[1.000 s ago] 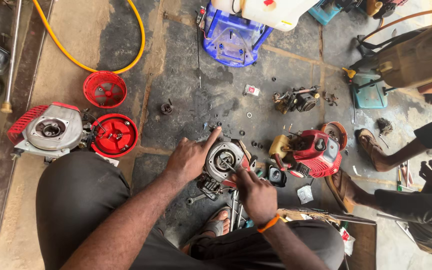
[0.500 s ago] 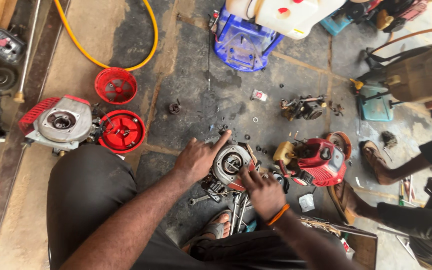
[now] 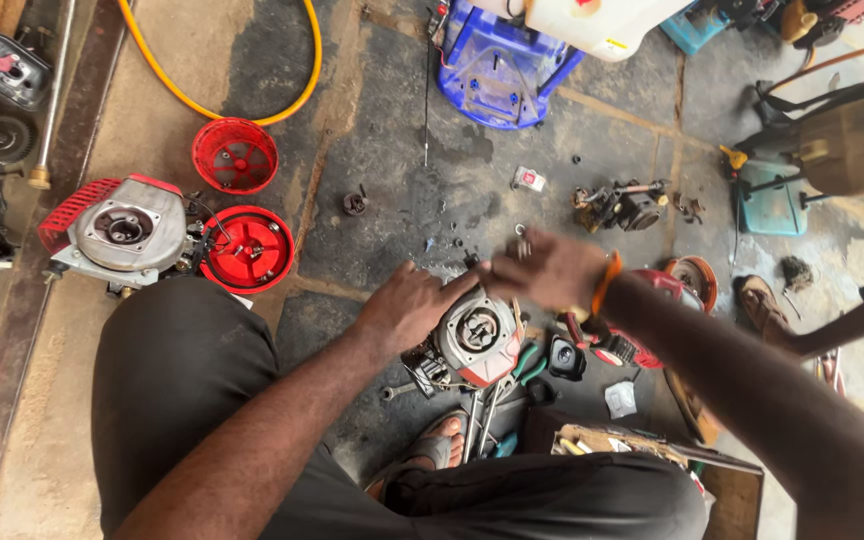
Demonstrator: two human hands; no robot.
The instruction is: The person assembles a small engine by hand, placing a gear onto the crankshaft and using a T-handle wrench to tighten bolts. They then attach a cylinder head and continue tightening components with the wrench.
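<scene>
On the oil-stained stone floor (image 3: 382,120), between the seated person's knees, sits a small engine block (image 3: 474,335) with its round, silver flywheel face turned up toward the camera. The left hand (image 3: 414,305) rests palm down on the block's upper left edge, fingers curled over the rim and touching it, so this hand is the nearer one and holds the part steady. The right hand (image 3: 550,268), with an orange band at the wrist, hovers just above and to the right of the block, apart from it; it is motion-blurred, its fingers look loosely bunched, and whether it pinches anything small cannot be told. From that right hand, the block lies down and to the left, toward the person's body. Beside the block on the right lie green-handled pliers (image 3: 525,361) and a red engine housing (image 3: 642,320). Further left, well apart from both hands, sit a second engine with a grey cover (image 3: 122,232), a red recoil pulley (image 3: 248,249) and a red fan guard (image 3: 235,155). A yellow hose (image 3: 304,70) curves along the top, and another person's arm (image 3: 832,328) enters at the right edge.
</scene>
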